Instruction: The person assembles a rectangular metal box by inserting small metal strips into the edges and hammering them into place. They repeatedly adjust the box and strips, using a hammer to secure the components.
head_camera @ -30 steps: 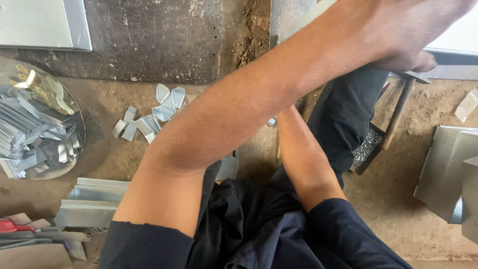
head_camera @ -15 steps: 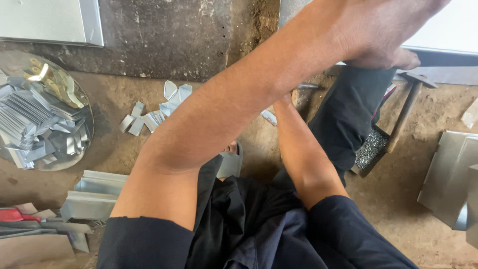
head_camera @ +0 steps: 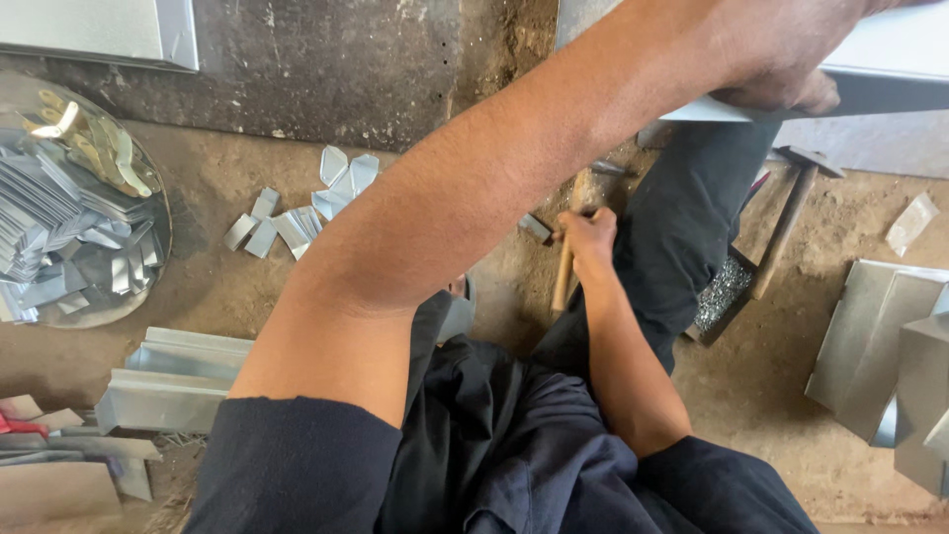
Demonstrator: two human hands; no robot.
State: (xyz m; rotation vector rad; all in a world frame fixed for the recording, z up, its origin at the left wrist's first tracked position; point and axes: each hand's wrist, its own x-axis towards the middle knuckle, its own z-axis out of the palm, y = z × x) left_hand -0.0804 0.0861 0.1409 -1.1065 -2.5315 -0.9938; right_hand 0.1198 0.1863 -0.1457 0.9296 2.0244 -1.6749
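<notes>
Daylight was bright and even — soft shadows only; glare marked the metal strips (head_camera: pixel 59 237), and the near forearm (head_camera: pixel 474 198) appeared slightly soft.

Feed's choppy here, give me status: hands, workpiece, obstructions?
Left hand presses the grey sheet-metal panel. Right hand grips the wooden-handled hammer. Second hammer lies alongside.

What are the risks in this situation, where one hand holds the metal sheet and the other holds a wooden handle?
1. The left hand grips the edge of the metal sheet; a thin edge like this may cut bare fingers if it slips.
2. The right hand holds a wooden handle close beneath the left forearm, so a swing might hit the arm.
3. Cut metal pieces lie loose on the ground beside the bare arms and could scratch skin.
</notes>
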